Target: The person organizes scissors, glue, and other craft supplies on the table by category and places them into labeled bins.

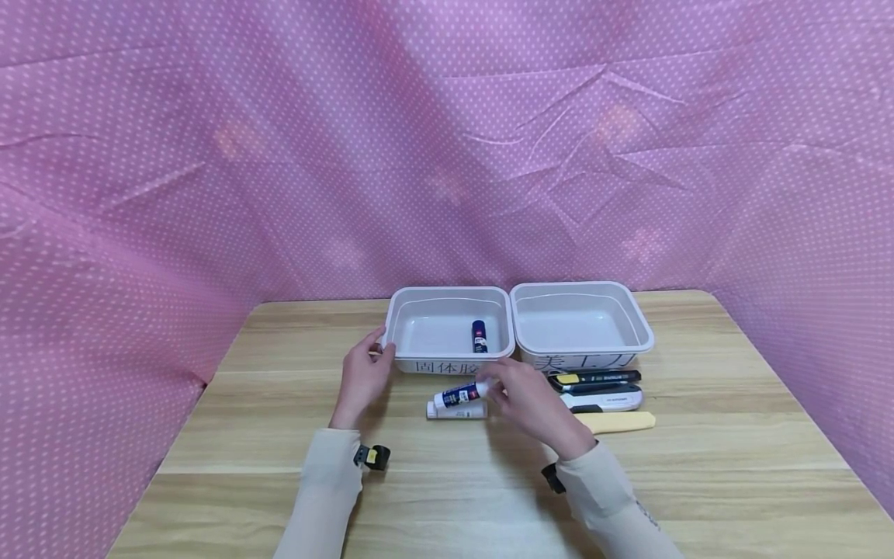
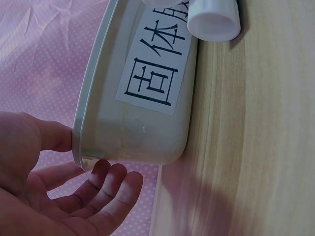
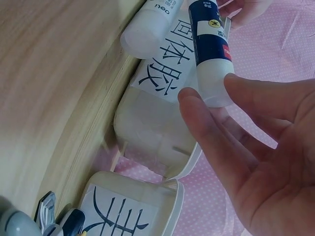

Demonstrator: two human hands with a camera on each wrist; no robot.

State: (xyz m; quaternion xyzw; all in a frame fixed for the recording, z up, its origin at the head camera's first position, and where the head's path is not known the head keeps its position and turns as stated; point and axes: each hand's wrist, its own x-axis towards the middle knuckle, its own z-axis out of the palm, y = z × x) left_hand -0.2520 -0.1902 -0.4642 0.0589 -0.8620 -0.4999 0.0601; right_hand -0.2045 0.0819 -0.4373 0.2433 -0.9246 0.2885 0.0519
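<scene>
My right hand [image 1: 532,397] pinches one end of a glue stick [image 1: 461,395] with a dark blue label and white ends, between thumb and fingers. The stick is held in front of the left white plastic box [image 1: 429,335], above a white glue stick [image 1: 457,412] that lies on the table. At that box's left front corner, my left hand [image 1: 365,374] holds the rim, thumb on one side and forefinger on the other; its other fingers are loosely bent in the left wrist view. Inside the box, toward its right side, is a dark blue glue stick [image 1: 479,336].
A second labelled white box [image 1: 574,335] stands right beside the first. In front of it lie a black-and-yellow utility knife [image 1: 602,378], a white one [image 1: 606,400] and a pale yellow one [image 1: 621,422], partly behind my right hand. A pink dotted curtain [image 1: 447,155] hangs behind the wooden table [image 1: 447,497].
</scene>
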